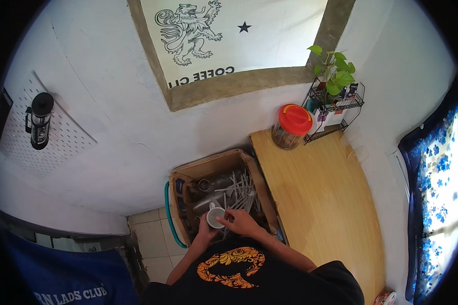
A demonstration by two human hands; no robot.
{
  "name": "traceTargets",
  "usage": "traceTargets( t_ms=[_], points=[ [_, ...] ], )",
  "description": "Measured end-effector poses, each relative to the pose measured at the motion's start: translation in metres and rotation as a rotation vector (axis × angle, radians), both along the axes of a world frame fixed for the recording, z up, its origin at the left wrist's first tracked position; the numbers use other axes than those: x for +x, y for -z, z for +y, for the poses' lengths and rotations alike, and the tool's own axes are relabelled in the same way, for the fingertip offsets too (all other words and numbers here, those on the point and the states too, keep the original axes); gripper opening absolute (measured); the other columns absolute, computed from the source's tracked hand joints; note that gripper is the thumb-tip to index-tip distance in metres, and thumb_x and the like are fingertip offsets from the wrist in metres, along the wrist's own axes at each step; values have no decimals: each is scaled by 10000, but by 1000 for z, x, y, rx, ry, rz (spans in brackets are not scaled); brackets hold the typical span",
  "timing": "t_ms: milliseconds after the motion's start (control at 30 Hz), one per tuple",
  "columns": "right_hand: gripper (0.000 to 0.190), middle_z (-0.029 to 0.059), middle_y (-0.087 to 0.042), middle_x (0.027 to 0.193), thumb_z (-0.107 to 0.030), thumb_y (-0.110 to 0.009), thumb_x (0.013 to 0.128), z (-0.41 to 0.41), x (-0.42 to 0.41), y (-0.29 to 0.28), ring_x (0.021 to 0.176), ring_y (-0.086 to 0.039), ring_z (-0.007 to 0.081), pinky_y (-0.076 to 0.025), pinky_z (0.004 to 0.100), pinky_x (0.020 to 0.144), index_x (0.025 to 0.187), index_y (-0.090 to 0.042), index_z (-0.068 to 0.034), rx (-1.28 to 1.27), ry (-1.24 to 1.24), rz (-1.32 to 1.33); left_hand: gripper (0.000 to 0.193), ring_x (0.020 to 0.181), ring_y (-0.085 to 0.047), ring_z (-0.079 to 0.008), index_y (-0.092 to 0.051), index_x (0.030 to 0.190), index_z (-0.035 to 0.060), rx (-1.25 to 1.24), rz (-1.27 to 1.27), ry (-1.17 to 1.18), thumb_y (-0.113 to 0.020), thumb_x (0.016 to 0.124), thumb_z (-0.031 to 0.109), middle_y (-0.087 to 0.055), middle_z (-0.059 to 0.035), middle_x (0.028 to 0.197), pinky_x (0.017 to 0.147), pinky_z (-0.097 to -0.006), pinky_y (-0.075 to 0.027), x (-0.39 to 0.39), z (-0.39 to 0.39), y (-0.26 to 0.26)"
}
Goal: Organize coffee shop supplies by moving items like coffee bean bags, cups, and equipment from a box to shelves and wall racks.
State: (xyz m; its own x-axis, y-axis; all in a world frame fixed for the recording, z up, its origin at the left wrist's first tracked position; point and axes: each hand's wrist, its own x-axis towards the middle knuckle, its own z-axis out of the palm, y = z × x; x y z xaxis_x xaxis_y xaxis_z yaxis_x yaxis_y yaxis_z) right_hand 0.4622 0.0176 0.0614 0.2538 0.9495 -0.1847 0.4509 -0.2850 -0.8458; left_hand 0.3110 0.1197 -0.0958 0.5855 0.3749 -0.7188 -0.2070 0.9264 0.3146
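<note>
Both of my hands are around a small white cup over an open cardboard box. My left hand grips the cup's left side. From the right, my right hand has its fingers and thumb at the rim. The cup's handle points away from me, and its open top faces up. Below it, the box contains many thin, pale straw-like sticks and clear plastic items. My hands and the cup hide part of the near contents.
A wooden table stands right of the box. On it are a red-lidded jar and a black wire rack with a plant. A teal handle curves along the box's left side. A French press hangs on a pegboard.
</note>
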Motion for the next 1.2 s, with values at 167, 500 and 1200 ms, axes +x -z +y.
traceTargets(
  t_ms=[167,500,1200],
  points=[
    [526,194,-637,995,-482,-631,866,6,-13,28,852,-636,328,-514,411,768,1041,-614,14,225,-218,-100,524,1093,-573,-292,-550,1234,98,157,0,111,-407,950,514,-584,-125,1193,927,-468,-490,6,-3,-1],
    [921,356,-412,1329,-632,-546,850,8,-33,74,1245,-417,481,-337,505,1066,1307,-359,146,207,-523,-547,578,1101,-549,-317,-534,1241,86,-19,-206,21,-536,894,549,-566,-146,1199,975,-500,-438,10,-9,-49],
    [809,303,-525,1209,-610,-555,858,1,-34,45,1136,-523,432,-403,476,996,1212,-477,114,-60,-564,-397,621,999,-601,-329,-555,1187,37,-65,-245,6,-500,877,573,-611,-171,1098,884,-475,-494,9,-22,-39]
  ],
)
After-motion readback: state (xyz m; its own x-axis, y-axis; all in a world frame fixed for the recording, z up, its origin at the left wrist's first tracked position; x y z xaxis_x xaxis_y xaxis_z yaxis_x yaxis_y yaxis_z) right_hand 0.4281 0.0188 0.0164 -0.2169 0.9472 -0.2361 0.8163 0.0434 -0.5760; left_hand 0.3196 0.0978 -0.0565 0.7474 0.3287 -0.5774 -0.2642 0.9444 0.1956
